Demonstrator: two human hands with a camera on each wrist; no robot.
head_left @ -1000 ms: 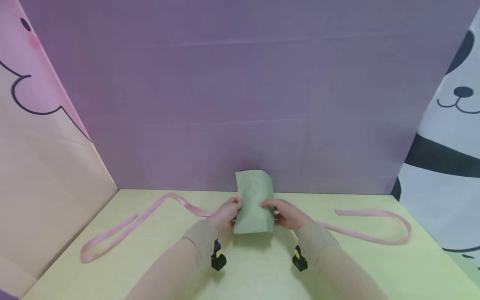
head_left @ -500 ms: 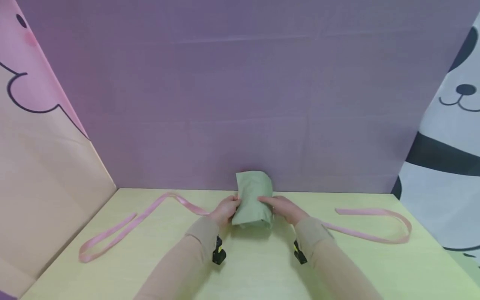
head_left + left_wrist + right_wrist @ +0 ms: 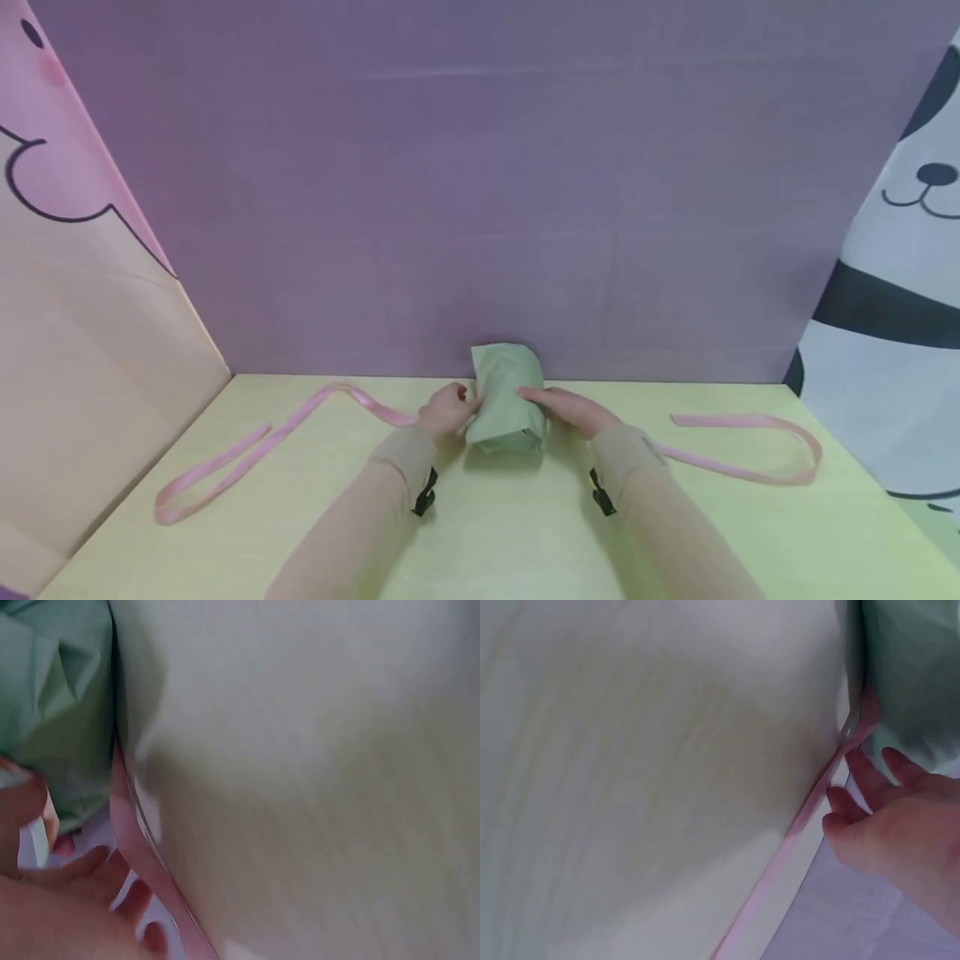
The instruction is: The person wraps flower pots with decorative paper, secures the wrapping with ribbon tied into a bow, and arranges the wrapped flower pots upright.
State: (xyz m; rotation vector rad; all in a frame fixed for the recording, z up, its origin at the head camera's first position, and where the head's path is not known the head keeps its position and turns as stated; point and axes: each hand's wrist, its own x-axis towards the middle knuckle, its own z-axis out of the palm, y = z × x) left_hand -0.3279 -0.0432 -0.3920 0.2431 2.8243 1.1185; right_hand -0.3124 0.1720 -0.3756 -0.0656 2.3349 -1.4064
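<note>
My two hands at a green wrapped package. The green package lies on the pale bench, slightly right of centre in the lower half of the frame, its near end folded and creased. My left hand stands at its left edge: the thumb touches the wrapping, while the other fingers are loosely bent, set apart from the thumb and grasping nothing. My right hand lies at the opposite edge, its thumb resting on the upper face; in the right wrist view its fingers are slightly bent and spread, with the tips close to the ribbon and the package's side. A pink ribbon runs across the bench — looped at lower left, rising to a bend, then passing behind my left hand; another length curves at lower right. Both wrist views show ribbon running up to the package. I wear beige sleeves. Behind stands a purple backdrop, flanked by a pink-and-cream panel at left and a panda panel at right.
</note>
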